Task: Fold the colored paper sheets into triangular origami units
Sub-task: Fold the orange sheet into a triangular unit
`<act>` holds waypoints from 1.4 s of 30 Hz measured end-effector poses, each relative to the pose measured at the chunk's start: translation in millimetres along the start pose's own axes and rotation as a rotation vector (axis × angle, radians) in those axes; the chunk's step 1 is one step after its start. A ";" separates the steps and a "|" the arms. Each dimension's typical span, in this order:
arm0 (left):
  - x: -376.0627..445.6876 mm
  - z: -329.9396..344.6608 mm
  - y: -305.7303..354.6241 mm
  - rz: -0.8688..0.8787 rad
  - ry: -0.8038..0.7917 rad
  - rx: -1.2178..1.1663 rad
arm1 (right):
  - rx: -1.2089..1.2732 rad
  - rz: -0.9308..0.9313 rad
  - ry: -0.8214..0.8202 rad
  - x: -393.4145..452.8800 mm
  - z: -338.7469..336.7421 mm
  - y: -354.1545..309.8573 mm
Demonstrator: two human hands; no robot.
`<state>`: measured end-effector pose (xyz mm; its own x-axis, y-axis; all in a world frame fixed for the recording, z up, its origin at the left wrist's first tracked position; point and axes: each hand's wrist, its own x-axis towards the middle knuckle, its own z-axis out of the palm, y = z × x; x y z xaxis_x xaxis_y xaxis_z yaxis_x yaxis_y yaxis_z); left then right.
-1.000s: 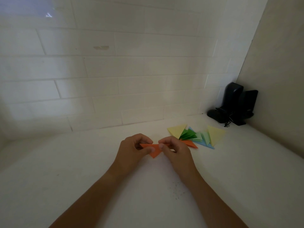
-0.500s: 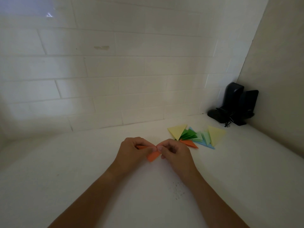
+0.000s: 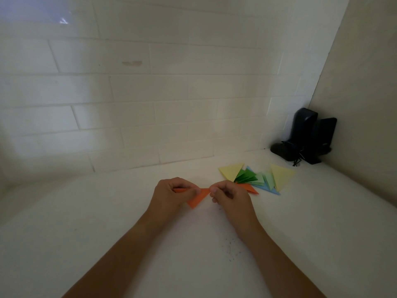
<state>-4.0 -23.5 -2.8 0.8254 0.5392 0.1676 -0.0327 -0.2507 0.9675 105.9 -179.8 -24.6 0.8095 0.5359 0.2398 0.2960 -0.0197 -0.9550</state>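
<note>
Probably a home corner, perhaps a kitchen nook: a white tabletop (image 3: 107, 233) runs against a white tiled wall (image 3: 150, 93) laid brick-fashion, and a small pair of black speakers (image 3: 309, 138) is tucked into the corner.

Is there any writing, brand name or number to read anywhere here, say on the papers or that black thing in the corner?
No readable text anywhere.
Orange paper held in the left hand and right hand: plain, no print.
Pile of folded triangles: plain colours, no marks.
Black device in the corner: too dark to show any label or brand.
Tiled wall: only a brownish smudge, no writing.
</note>
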 end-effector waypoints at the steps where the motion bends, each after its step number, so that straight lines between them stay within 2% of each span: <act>1: -0.2 0.4 0.0 -0.008 -0.005 -0.008 | -0.003 0.000 0.002 0.1 -0.1 0.4; 5: -0.7 1.4 -2.0 0.006 -0.062 0.020 | -0.026 -0.020 0.020 -0.8 0.2 -1.1; 10: -2.1 4.9 -5.4 0.106 -0.139 0.232 | 0.014 -0.052 0.047 -1.3 -0.2 -4.7; 14: -1.5 1.3 -2.6 0.081 -0.132 0.070 | 0.003 -0.069 -0.031 -1.7 0.7 -6.9; 23: -3.0 7.9 2.4 0.137 -0.103 0.041 | -0.103 -0.137 -0.165 -6.8 4.6 -12.2; 28: -0.6 3.3 1.9 0.073 -0.089 -0.034 | -0.130 -0.123 -0.127 -5.8 3.8 -12.3; 32: -1.0 4.3 -4.8 0.056 -0.139 0.066 | -0.158 -0.127 -0.034 -7.6 5.0 -12.1; 36: -2.8 5.4 -5.6 0.093 -0.156 0.129 | -0.192 -0.174 -0.078 -8.7 5.2 -14.0; 42: 0.0 1.6 -4.9 0.094 -0.131 0.031 | -0.187 -0.142 -0.047 -6.1 5.8 -10.9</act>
<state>-2.9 -23.6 -7.8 0.8858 0.4036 0.2292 -0.0977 -0.3206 0.9422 94.9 -177.9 -16.7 0.7294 0.5834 0.3571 0.4979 -0.0948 -0.8621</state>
